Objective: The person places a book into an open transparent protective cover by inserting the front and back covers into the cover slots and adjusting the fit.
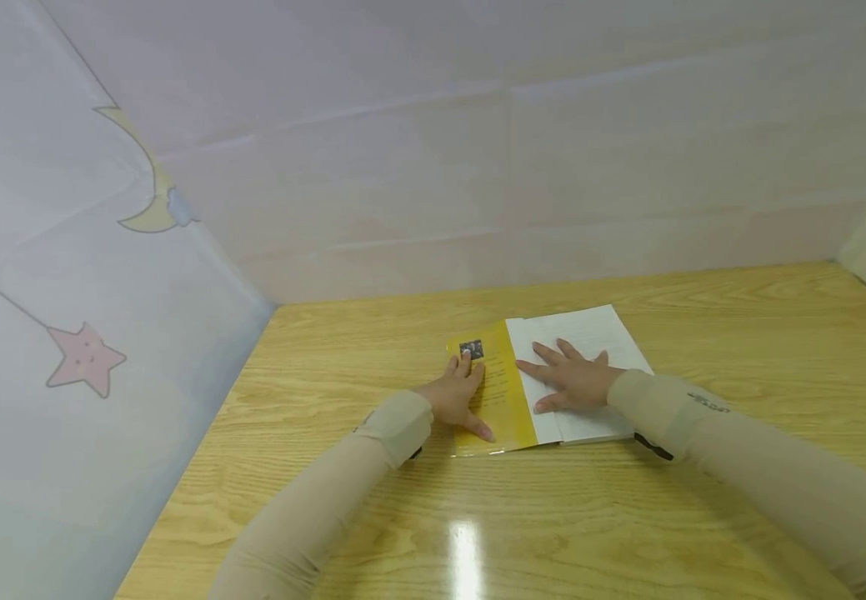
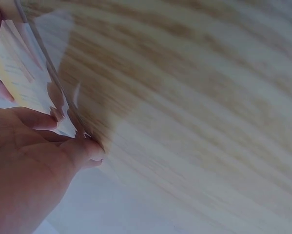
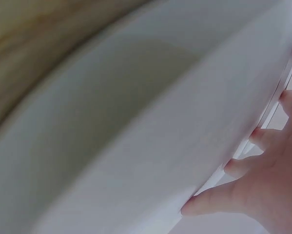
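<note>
A book [image 1: 601, 323] lies spread on the wooden table, white page on the right and yellow cover flap [image 1: 511, 417] on the left. Small print and a dark picture [image 1: 472, 347] show on the flap. My left hand [image 1: 451, 398] rests on this flap, fingers spread, thumb toward its lower edge. On the white page my right hand [image 1: 581, 381] lies flat with its fingers fanned out toward the fold. Clear plastic film [image 2: 58, 34] edges the cover in the left wrist view, near the left fingertips. The right wrist view shows the right fingertips [image 3: 197, 204] touching the pale page.
The wood-grained table [image 1: 372, 350] extends around the book on all sides. Behind it hangs a pale cloth backdrop [image 1: 402, 192], and another with a moon and a pink star [image 1: 87, 358] stands on the left. A bright reflection lies on the table's front part.
</note>
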A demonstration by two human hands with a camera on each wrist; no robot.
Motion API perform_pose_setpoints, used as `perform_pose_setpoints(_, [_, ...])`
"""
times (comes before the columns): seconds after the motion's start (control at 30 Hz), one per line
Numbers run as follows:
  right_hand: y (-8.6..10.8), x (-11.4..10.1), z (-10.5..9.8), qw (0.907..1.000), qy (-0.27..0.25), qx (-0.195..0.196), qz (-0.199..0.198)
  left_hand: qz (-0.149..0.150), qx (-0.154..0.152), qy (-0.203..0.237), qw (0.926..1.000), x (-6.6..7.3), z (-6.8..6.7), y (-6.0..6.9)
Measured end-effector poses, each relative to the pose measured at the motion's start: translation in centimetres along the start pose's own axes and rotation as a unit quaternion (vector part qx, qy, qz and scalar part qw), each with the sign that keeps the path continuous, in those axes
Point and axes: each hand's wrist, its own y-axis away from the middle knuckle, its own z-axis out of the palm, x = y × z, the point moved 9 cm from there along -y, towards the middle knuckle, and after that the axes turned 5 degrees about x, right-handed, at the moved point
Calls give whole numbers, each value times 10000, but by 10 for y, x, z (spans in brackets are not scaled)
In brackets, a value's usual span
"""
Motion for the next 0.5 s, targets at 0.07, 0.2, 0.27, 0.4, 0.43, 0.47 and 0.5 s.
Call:
perform_pose_setpoints(0.07, [0,0,0,10000,-20,-11,22,-13,-7,-3,10000,1,0,1])
perform_pose_setpoints(0.2, [-2,-1,0,10000,-13,0,30,-9,-10,-22,10000,3,-1,1])
perform_pose_setpoints(0.27, [-4,0,2,10000,29,-10,35,-2,-3,-49,10000,3,-1,1])
perform_pose_setpoints(0.4, [-9,3,5,9999,80,-32,58,10,16,-83,10000,2,-1,0])
perform_pose_setpoints(0.43, [-9,3,5,9999,94,-32,57,13,19,-72,10000,2,-1,-1])
perform_pose_setpoints(0.47, [-10,4,6,9999,98,-37,61,15,17,-63,10000,2,-1,-1])
perform_pose_setpoints(0.5, [-11,5,7,9999,119,-43,65,16,16,-48,10000,2,-1,-1])
